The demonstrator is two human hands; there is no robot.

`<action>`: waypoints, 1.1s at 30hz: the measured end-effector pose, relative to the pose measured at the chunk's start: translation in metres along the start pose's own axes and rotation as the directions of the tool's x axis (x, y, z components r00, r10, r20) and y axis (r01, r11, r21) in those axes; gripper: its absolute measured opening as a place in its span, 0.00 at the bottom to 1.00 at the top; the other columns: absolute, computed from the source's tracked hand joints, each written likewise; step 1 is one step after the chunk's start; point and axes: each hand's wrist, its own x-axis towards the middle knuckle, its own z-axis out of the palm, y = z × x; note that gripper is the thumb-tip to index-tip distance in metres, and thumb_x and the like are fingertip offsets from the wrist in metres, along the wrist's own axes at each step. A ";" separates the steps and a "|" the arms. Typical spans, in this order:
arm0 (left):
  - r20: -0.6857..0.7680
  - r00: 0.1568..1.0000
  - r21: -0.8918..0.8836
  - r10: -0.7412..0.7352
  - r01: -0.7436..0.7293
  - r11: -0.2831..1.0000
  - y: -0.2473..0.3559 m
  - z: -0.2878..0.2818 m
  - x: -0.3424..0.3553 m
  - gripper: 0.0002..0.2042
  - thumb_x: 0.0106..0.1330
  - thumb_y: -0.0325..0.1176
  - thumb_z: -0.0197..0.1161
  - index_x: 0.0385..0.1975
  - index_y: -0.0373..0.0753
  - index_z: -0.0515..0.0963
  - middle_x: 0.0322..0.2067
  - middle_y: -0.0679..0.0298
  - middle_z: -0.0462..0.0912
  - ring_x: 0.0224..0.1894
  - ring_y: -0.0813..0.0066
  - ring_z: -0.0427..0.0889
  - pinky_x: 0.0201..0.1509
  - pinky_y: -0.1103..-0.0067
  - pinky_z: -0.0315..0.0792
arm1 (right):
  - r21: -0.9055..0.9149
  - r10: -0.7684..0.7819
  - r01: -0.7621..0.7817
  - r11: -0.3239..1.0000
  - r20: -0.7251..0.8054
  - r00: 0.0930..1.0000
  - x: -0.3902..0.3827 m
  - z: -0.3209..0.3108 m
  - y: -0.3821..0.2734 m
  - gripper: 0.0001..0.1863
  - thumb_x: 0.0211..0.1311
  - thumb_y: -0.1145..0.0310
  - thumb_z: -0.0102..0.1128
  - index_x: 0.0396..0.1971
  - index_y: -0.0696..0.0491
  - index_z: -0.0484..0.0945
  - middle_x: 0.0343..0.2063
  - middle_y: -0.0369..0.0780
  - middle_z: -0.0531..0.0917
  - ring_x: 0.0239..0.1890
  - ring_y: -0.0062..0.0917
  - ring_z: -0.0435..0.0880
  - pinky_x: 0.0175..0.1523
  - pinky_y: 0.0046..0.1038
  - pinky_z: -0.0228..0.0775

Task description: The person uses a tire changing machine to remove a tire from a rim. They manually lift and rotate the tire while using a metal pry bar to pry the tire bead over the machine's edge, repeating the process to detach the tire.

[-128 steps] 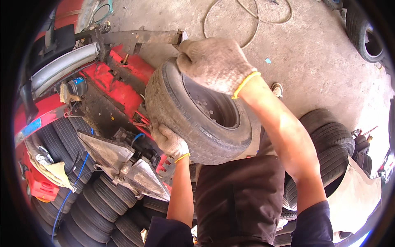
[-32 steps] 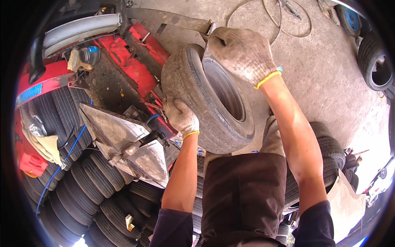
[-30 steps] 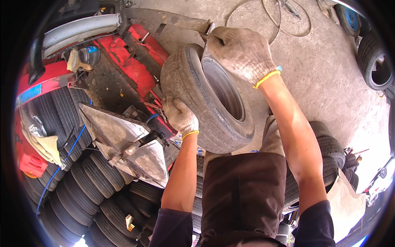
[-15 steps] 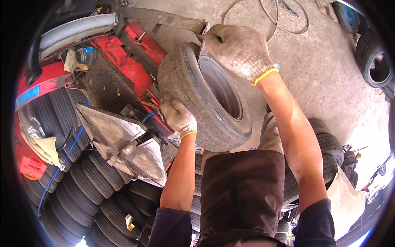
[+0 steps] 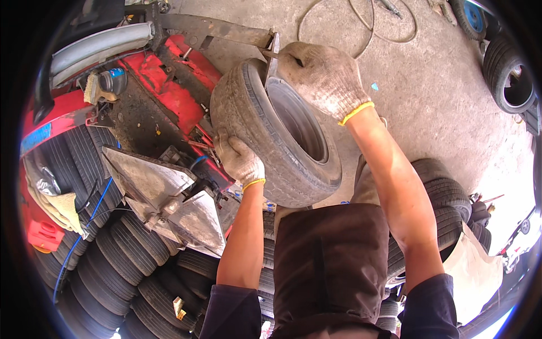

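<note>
My left hand, in a grimy knit glove with a yellow cuff, presses with curled fingers on the tread of a worn tyre fitted on a steel rim. The tyre leans tilted beside a red metal machine. My gloved right hand is closed at a metal blade on the end of a long steel arm, above the tyre's upper side; its fingertips are hidden. Part of the blade lies against the tyre beside the rim.
Stacked tyres fill the lower left, more sit right. Angled steel plates, a brush and a red plastic container are on the left. A hose lies on the concrete floor; upright tyres stand upper right.
Since the oldest frame, the tyre tilts more and the blade has come down beside its rim. In the last half second my right hand has dropped slightly, still closed at the blade.
</note>
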 end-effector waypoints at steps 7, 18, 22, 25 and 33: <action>0.033 0.999 0.046 0.020 -0.022 0.999 -0.001 -0.002 -0.001 0.21 0.77 0.34 0.47 0.61 0.28 0.77 0.63 0.37 0.75 0.65 0.39 0.76 0.72 0.59 0.69 | 0.013 0.008 -0.009 1.000 0.017 1.000 -0.003 0.001 0.001 0.17 0.67 0.57 0.52 0.37 0.49 0.89 0.31 0.46 0.89 0.36 0.43 0.90 0.42 0.45 0.82; 0.014 1.000 0.009 0.010 -0.010 1.000 -0.006 0.000 -0.002 0.22 0.76 0.38 0.49 0.59 0.28 0.79 0.63 0.39 0.76 0.65 0.43 0.76 0.72 0.61 0.68 | 0.052 0.052 -0.053 0.997 0.012 0.999 -0.008 0.002 -0.003 0.16 0.66 0.56 0.53 0.36 0.48 0.88 0.30 0.46 0.89 0.35 0.44 0.90 0.42 0.45 0.82; 0.018 0.999 0.002 0.028 -0.028 1.000 -0.004 -0.002 -0.001 0.22 0.76 0.37 0.49 0.60 0.29 0.79 0.64 0.39 0.75 0.66 0.43 0.75 0.73 0.61 0.68 | 0.044 0.056 -0.057 0.997 0.028 0.998 -0.009 0.003 -0.006 0.16 0.67 0.56 0.53 0.36 0.48 0.88 0.30 0.47 0.89 0.35 0.44 0.90 0.42 0.45 0.82; 0.035 0.999 0.001 -0.013 0.013 1.000 0.001 -0.003 -0.002 0.22 0.76 0.37 0.49 0.61 0.30 0.79 0.64 0.39 0.75 0.66 0.43 0.75 0.73 0.61 0.67 | 0.054 0.071 -0.073 0.996 0.027 0.997 -0.010 0.004 -0.007 0.16 0.67 0.56 0.53 0.36 0.49 0.87 0.30 0.47 0.89 0.35 0.44 0.90 0.41 0.45 0.82; 0.045 0.998 0.027 -0.033 0.031 0.999 0.001 -0.004 -0.002 0.22 0.76 0.37 0.49 0.61 0.29 0.78 0.65 0.39 0.75 0.67 0.44 0.74 0.74 0.61 0.66 | 0.035 0.021 -0.022 0.999 0.025 0.999 -0.015 0.008 -0.010 0.15 0.68 0.57 0.53 0.36 0.50 0.85 0.27 0.45 0.88 0.34 0.42 0.90 0.37 0.43 0.82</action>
